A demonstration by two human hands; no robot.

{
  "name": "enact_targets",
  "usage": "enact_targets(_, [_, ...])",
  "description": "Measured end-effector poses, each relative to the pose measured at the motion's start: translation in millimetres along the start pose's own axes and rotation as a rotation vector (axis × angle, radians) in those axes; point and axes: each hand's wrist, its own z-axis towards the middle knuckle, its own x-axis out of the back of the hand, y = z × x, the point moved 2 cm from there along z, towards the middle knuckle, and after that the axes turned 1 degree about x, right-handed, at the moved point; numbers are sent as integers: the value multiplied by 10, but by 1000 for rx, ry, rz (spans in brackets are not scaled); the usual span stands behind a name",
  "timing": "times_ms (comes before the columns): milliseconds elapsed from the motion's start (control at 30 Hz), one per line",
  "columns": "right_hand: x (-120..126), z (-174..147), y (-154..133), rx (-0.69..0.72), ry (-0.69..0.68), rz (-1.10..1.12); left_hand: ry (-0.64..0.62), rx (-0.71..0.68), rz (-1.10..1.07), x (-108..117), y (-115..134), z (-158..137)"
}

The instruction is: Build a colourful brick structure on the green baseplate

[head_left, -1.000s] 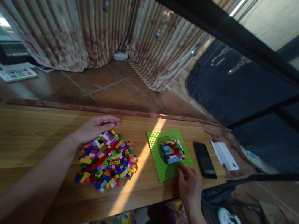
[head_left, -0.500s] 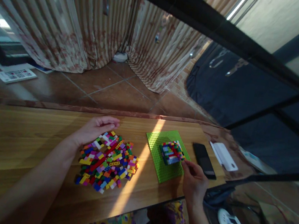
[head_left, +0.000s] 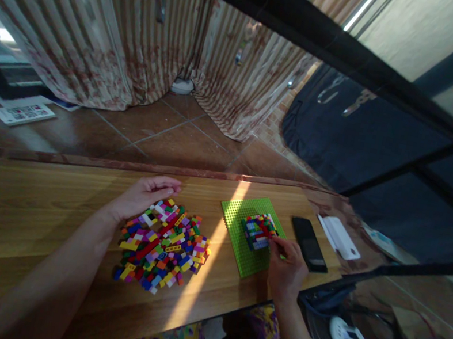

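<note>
Many small toy building bricks in mixed colours lie in a loose pile (head_left: 164, 249) on the wooden table. My left hand (head_left: 145, 195) rests at the pile's far left edge, its fingers loosely extended and nothing visible in them. To the right, a green studded baseplate (head_left: 251, 264) carries a low, multicoloured brick build (head_left: 256, 230). At the right side of that build is my right hand (head_left: 288, 267), thumb and forefinger pinched together over its top. Whatever sits between those fingertips is too small and covered to name.
A black smartphone (head_left: 308, 243) lies right of the baseplate, with a white flat object (head_left: 339, 237) beyond it. A dark metal bar with hanging clips crosses above. Below right, a white power strip (head_left: 343, 335) with cables stands near the table edge.
My right hand has moved slightly left, from the build's right edge onto its top, fingers still pinched. My left hand has stayed put.
</note>
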Motion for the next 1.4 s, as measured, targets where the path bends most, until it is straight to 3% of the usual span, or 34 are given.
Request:
enact_targets(400, [-43,6,80,-88,5,5,9,-2,12,0,17,-1])
enact_targets(633, [-14,-31,94,-187,-35,95,9,-2,16,0,22,-2])
enact_targets(833, [63,18,153,-302,58,164,1,-6,25,0,21,-2])
enact_targets(933, [28,69,205,-361,40,171,3,1,4,2,8,1])
enact_targets(1267, [-144,108,245,-541,18,548,8,4,-13,-1,5,2])
enact_targets(1400, [-152,107,192,-575,13,589,5,-2,-18,-3,-3,1])
